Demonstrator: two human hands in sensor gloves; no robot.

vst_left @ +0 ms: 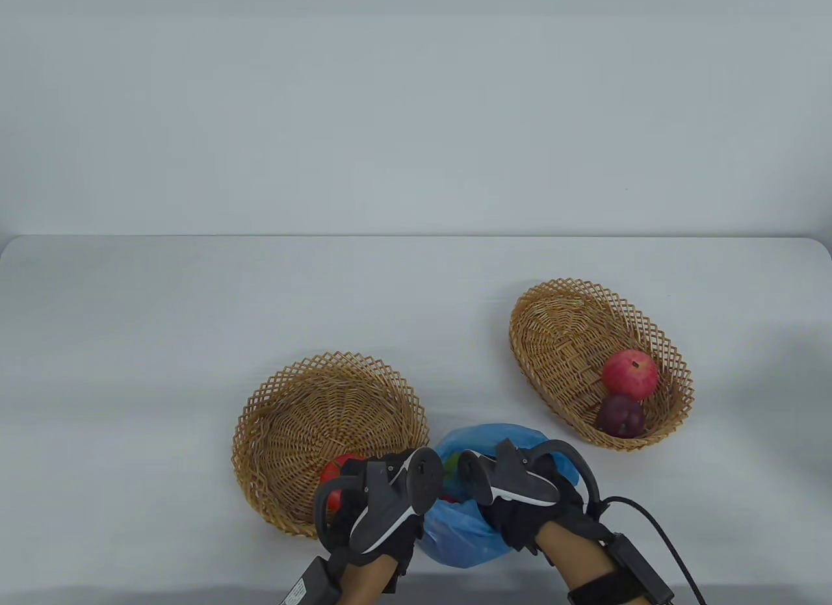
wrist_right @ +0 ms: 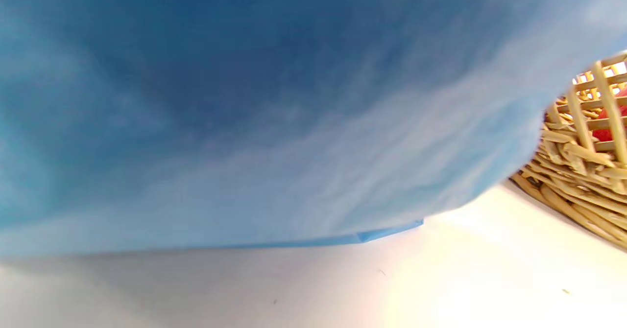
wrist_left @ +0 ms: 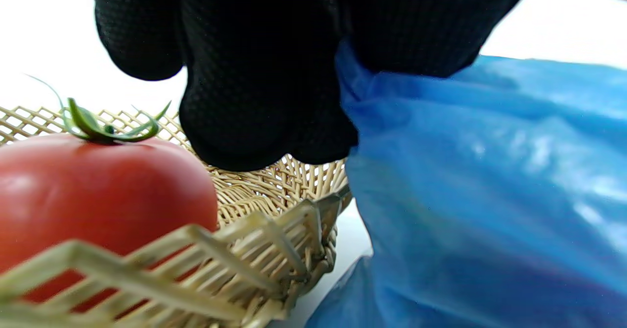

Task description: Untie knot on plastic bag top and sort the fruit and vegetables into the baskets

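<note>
A blue plastic bag (vst_left: 469,540) sits at the table's near edge, its top open, with colourful produce (vst_left: 450,465) showing inside. My left hand (vst_left: 396,501) pinches the bag's left rim; in the left wrist view its black fingers (wrist_left: 264,98) curl over the blue plastic bag (wrist_left: 480,181). My right hand (vst_left: 520,501) grips the right rim, its fingers mostly hidden under the tracker. The right wrist view is filled by the blue bag (wrist_right: 245,112). A red tomato (vst_left: 333,483) lies in the left basket (vst_left: 312,410). A red fruit (vst_left: 629,372) and a dark purple plum (vst_left: 621,416) lie in the right basket (vst_left: 559,332).
The left basket's rim (wrist_left: 274,230) touches the bag, and the tomato (wrist_left: 98,196) sits just behind it. A basket wall (wrist_right: 583,171) shows at the right of the right wrist view. A cable (vst_left: 663,533) trails from my right wrist. Bare white table (vst_left: 260,293) lies beyond the baskets.
</note>
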